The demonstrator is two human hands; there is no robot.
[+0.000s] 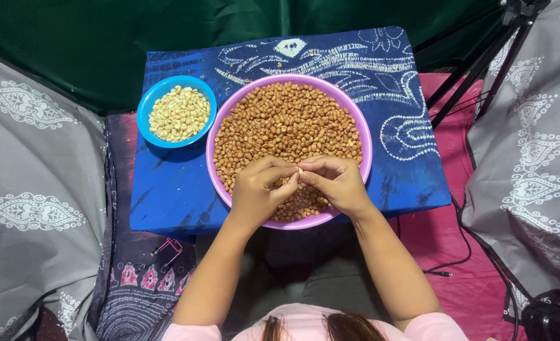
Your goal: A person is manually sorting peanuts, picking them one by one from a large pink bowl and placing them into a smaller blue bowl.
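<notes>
A wide purple bowl full of brown-skinned peanuts sits on a blue patterned cloth. My left hand and my right hand meet over the bowl's near side, fingertips pinched together around one pale peanut. Which hand carries its weight I cannot tell; both touch it. To the left, a small blue bowl holds pale skinned peanuts.
The blue patterned cloth covers a low raised surface. Grey patterned fabric lies on both sides, pink cloth at the right with a black cable. Black tripod legs stand at the upper right. A small red clip lies below the cloth's edge.
</notes>
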